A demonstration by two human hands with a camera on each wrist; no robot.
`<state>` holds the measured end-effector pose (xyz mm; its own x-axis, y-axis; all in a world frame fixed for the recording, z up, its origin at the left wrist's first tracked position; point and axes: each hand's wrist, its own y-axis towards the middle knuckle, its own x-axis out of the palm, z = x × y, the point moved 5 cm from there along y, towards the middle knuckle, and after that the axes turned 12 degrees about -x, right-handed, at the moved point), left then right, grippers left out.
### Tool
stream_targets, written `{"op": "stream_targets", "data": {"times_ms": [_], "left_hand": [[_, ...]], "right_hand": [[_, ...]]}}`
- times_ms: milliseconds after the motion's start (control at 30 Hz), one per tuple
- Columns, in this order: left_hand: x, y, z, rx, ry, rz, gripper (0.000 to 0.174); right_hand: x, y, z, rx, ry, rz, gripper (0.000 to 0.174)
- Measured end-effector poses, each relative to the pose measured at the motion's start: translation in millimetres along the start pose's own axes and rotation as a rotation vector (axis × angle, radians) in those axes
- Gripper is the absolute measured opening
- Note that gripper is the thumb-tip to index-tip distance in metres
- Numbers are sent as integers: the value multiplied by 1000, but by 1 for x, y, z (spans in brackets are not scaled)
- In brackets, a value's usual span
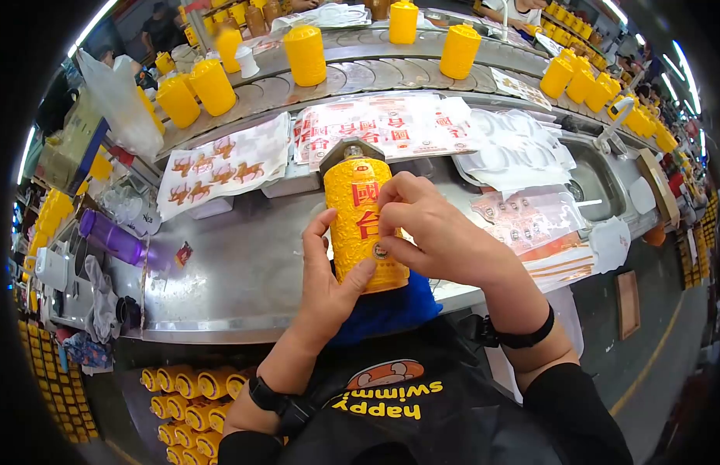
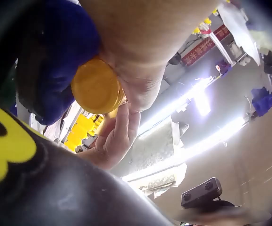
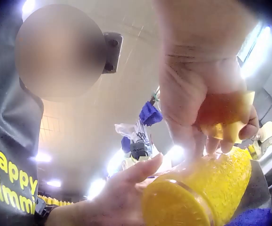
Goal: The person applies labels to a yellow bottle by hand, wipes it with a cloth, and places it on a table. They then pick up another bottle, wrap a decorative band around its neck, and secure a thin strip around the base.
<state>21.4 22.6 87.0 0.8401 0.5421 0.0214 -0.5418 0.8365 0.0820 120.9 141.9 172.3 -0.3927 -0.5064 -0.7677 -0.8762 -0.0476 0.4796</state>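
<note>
A yellow embossed bottle (image 1: 346, 194) with large red characters and a small round emblem near its base stands tilted in front of me. My left hand (image 1: 329, 283) holds it low on the side, thumb by the emblem. Over the red characters, the bent fingers of my right hand (image 1: 429, 221) touch the bottle's face. In the right wrist view that hand (image 3: 197, 99) grips a small translucent amber piece (image 3: 225, 113) in its curled fingers. The bottle's smooth round base (image 2: 96, 87) shows in the left wrist view. A blue cloth (image 1: 406, 310) lies beneath the bottle.
Printed decal sheets (image 1: 391, 128) lie behind the bottle on the metal worktable (image 1: 220, 287). A sink (image 1: 596, 186) is at the right, a purple tumbler (image 1: 112, 236) at the left. Several yellow bottles (image 1: 305, 58) stand on the conveyor (image 1: 360, 74); more yellow bottles (image 1: 197, 387) are stacked below.
</note>
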Motion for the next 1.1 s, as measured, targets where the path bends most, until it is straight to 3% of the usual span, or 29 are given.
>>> {"op": "stream_targets", "data": {"times_ms": [133, 333, 500, 633, 767, 833, 900, 1000, 1100], "left_hand": [[4, -2, 1, -27, -78, -10, 71], [4, -3, 1, -25, -109, -22, 73], [2, -3, -3, -25, -78, 8, 80], [0, -2, -6, 4, -161, -84, 87], [-2, -9, -5, 69, 70, -134, 107], [-3, -13, -3, 121, 202, -144, 110], [-3, -14, -4, 137, 286, -141, 114], [0, -14, -7, 49, 195, -130, 115], [-2, -15, -9, 86, 112, -156, 111]], "right_hand": [[4, -5, 4, -2, 21, 122, 14], [26, -41, 24, 267, 285, 277, 18], [36, -44, 28, 244, 326, 391, 22], [33, -53, 28, 270, 372, 387, 21], [46, -69, 35, 264, 470, 368, 23], [48, -70, 33, 196, 426, 386, 27], [42, -67, 25, 245, 464, 376, 25], [36, -63, 20, 229, 460, 357, 24], [37, -65, 20, 204, 451, 347, 25]]}}
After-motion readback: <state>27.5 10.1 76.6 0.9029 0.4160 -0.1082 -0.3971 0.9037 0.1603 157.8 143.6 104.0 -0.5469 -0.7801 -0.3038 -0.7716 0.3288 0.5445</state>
